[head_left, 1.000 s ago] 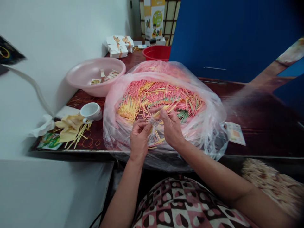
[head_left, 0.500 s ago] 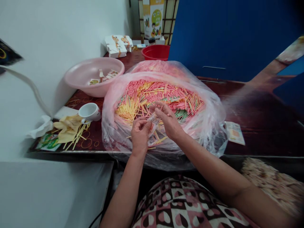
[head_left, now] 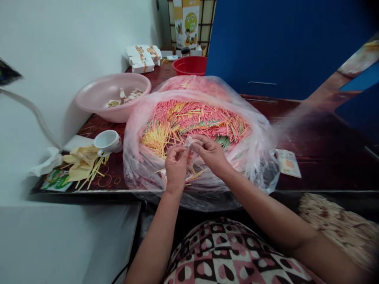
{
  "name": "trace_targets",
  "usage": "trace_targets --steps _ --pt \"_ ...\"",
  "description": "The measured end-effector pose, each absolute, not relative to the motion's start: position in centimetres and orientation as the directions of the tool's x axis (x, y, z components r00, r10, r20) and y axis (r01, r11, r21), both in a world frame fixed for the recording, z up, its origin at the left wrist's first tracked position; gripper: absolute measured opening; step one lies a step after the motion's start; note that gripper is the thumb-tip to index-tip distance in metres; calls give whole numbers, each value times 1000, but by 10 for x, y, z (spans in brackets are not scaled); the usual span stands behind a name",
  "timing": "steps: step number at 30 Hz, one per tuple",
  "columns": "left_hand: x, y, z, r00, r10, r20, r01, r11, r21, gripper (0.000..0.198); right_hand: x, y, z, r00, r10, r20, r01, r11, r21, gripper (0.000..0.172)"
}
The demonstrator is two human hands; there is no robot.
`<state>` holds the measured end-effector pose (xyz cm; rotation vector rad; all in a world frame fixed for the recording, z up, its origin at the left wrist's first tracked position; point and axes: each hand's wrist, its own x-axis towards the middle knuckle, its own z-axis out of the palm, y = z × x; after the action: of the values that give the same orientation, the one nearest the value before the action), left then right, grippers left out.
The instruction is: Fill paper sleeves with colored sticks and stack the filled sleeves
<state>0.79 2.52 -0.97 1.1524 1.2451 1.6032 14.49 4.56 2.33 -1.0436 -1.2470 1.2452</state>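
Over the near side of a big clear plastic bag (head_left: 260,157), both hands meet at a small clear printed packet (head_left: 192,146). My left hand (head_left: 177,163) pinches the packet's near part between thumb and fingers. My right hand (head_left: 211,154) grips its upper edge, fingers closed and touching the film. Whether anything is inside the packet I cannot make out. Behind the hands, the bag lies wide open, filled with thin pink, yellow and green sticks (head_left: 204,114). A few loose yellow sticks (head_left: 197,175) rest on the film below the hands.
Left of the bag are a pink basin (head_left: 97,94) with small packets inside, a white cup (head_left: 108,142), a yellow cloth-like piece (head_left: 81,161) and loose yellow sticks (head_left: 94,173). A flat packet (head_left: 288,163) lies right. Behind stand a red basin (head_left: 189,65) and a blue panel (head_left: 266,47).
My right hand's fingers have come down and closed on the packet's upper edge, and the packet is now bunched between both hands. The whole view has shifted slightly.
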Motion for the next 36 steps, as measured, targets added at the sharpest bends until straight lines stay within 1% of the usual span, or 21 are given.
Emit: trace_targets --steps 2,4,5,7,9,11,13,15,16,17,18,19,21,23,24,26,28,30,31,33,36 --pt "10 21 -4 -226 965 135 -143 -170 975 30 144 44 24 -71 992 105 -112 97 -989 42" --pt "12 18 2 -120 990 76 -220 -101 970 45 146 43 28 -64 993 103 -124 94 -988 44" --pt "12 17 5 -64 997 53 -240 -67 969 49 147 43 29 -61 993 103 -125 95 -988 45" --pt "15 16 9 -6 1000 29 -262 -30 965 47 150 43 31 -46 991 122 -129 116 -985 45" --pt "19 16 11 -42 998 41 -279 -51 959 42 150 41 29 -51 991 127 -138 119 -983 41" --pt "23 16 10 -87 993 75 -279 -97 955 41 150 37 26 -84 992 99 -136 87 -987 35" --pt "25 14 10 -66 994 89 -252 -103 962 45 153 31 23 -101 991 82 -108 71 -992 38" --pt "21 9 12 -25 996 87 -180 -90 980 49 167 25 23 -55 993 106 -41 104 -994 41" --pt "17 6 13 -35 994 99 -114 -102 988 51 179 22 24 -6 992 128 7 128 -992 42" --pt "10 3 14 -52 990 132 -21 -133 991 51 195 19 24 56 987 149 58 146 -988 41" --pt "2 0 15 -66 981 183 106 -175 979 47 215 16 25 130 977 169 104 156 -982 40" --pt "-8 -2 15 -49 971 232 263 -212 941 39 239 12 25 206 960 187 141 160 -977 38" --pt "-26 -6 12 35 948 316 528 -286 800 26 293 2 23 357 909 215 201 150 -968 31" --pt "-40 -7 5 122 920 372 664 -354 658 24 348 -9 18 479 845 238 308 92 -947 27" --pt "-44 -7 0 154 910 384 706 -373 602 26 372 -14 13 549 795 257 385 33 -922 27" --pt "-47 -5 -9 185 898 399 753 -390 529 28 408 -22 3 616 745 254 503 -125 -855 25" --pt "-46 -1 -16 191 895 404 775 -390 497 29 426 -28 -7 620 751 228 615 -285 -736 24" --pt "-45 4 -20 191 897 398 784 -383 489 28 431 -30 -12 607 752 256 712 -371 -596 26" --pt "-45 6 -21 194 900 391 785 -381 489 27 430 -30 -13 595 744 303 749 -377 -545 30" --pt "-45 8 -20 205 905 373 788 -379 486 25 422 -28 -10 565 715 412 793 -332 -511 38" --pt "-44 7 -17 212 916 342 806 -361 469 19 397 -21 2 489 693 530 810 -136 -570 36"
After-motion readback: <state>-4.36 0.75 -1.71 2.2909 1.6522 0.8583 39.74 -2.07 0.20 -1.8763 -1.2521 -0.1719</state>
